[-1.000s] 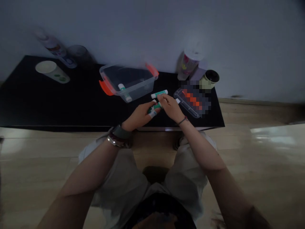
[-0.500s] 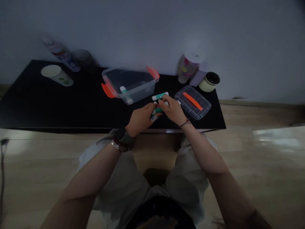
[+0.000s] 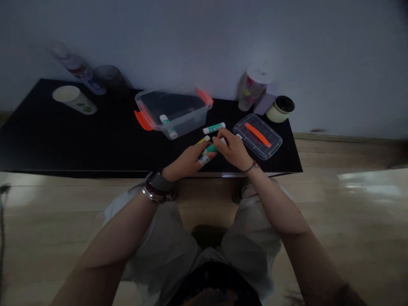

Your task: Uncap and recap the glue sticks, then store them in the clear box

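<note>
My left hand [image 3: 186, 162] is closed around a green glue stick [image 3: 211, 148] near the front edge of the black table. My right hand [image 3: 234, 149] pinches the white cap end of that same glue stick. Just behind my hands lies a second green-and-white glue stick [image 3: 214, 128]. A yellow stick with a white end [image 3: 204, 140] shows behind my left fingers, partly hidden. Another glue stick [image 3: 168, 126] rests inside the clear plastic box [image 3: 191, 121] with orange latches. Right of my right hand lies the clear lid [image 3: 274, 146] with an orange handle.
On the left stand a paper cup [image 3: 72, 98], a spray bottle [image 3: 81, 72] and a dark round container [image 3: 111, 80]. At the back right are a patterned plastic cup [image 3: 250, 93], a pale box [image 3: 264, 104] and a cream jar [image 3: 280, 111]. A wall rises behind the black table [image 3: 95, 148].
My left hand has turned slightly and shifted a little left and down, uncovering more of the yellow stick. Both hands stay on the green glue stick.
</note>
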### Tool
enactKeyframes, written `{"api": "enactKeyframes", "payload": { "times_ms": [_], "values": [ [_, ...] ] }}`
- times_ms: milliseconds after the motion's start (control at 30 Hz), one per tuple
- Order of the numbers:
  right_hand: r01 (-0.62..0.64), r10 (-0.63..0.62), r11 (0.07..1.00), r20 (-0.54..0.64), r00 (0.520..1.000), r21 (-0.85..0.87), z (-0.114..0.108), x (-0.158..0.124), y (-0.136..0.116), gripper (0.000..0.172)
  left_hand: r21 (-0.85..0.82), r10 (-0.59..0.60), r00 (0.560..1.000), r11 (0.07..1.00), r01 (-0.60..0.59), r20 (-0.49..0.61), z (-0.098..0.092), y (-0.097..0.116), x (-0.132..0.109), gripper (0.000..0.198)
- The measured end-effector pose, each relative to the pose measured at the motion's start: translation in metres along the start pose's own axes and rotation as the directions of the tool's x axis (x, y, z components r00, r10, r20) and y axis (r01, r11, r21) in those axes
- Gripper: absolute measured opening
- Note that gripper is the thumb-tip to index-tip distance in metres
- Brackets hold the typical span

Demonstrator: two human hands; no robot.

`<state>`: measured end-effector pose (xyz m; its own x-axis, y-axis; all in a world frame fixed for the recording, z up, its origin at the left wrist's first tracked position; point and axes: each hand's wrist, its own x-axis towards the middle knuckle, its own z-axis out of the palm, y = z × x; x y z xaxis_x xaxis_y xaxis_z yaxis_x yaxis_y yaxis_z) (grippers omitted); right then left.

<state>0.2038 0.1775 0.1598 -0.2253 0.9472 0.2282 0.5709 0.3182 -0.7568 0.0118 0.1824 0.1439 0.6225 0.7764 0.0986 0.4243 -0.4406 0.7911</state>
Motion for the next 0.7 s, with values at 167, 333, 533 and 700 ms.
{"api": "enactKeyframes", "payload": {
  "times_ms": [167, 333, 533, 700],
  "values": [
    [-0.081, 0.078, 0.995, -0.05, 0.996, -0.063, 0.005, 0.003, 0.003, 0.029, 0.227, -0.022, 0.995, 0.973, 0.045, -0.1, 0.009, -0.005, 0.004, 0.038],
    [-0.08, 0.079, 0.997, -0.055, 0.995, -0.022, 0.009, 0.003, 0.005, 0.033, -0.025, -0.084, 0.996, 0.996, 0.084, -0.032, 0.008, -0.004, 0.004, 0.042],
    [-0.011, 0.009, 0.998, -0.028, 1.0, -0.06, 0.005, -0.004, -0.004, 0.028, -0.379, -0.079, 0.988, 0.917, 0.125, 0.135, 0.003, 0.002, 0.0, 0.054],
    [-0.108, 0.104, 0.98, -0.03, 0.994, -0.169, 0.005, -0.004, -0.005, 0.028, 0.004, -0.045, 0.999, 0.999, 0.045, -0.017, 0.005, -0.002, 0.001, 0.044]
  ]
}}
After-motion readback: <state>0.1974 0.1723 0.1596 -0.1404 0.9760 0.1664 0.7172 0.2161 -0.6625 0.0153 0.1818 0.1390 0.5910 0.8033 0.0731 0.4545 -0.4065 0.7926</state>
